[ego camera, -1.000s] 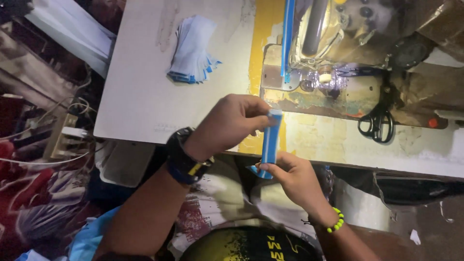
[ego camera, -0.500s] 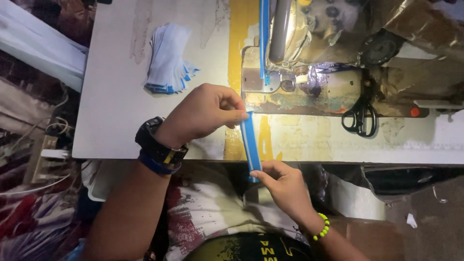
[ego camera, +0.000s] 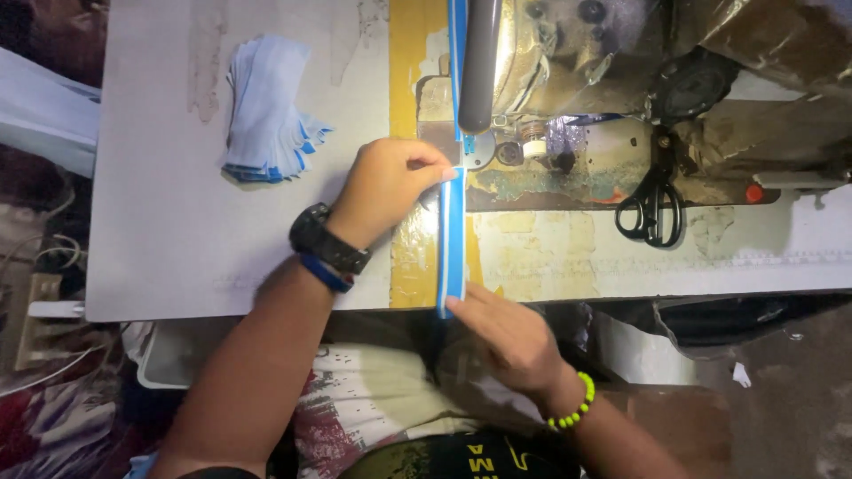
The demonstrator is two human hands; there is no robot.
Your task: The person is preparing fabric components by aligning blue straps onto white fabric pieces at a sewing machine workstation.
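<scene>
While the blue strip (ego camera: 452,239) lies taut across the worktop's (ego camera: 177,248) near edge toward the sewing machine (ego camera: 577,80) | left hand (ego camera: 386,186) fingers pinched shut on its far end, right hand (ego camera: 510,341) fingers pinning its near end | I judge it light, limp, slippery; grip by the ends.

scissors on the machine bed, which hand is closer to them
Right. The right hand sits below and left of the black scissors, at the blue strip's near end; the left hand is farther left.
</scene>
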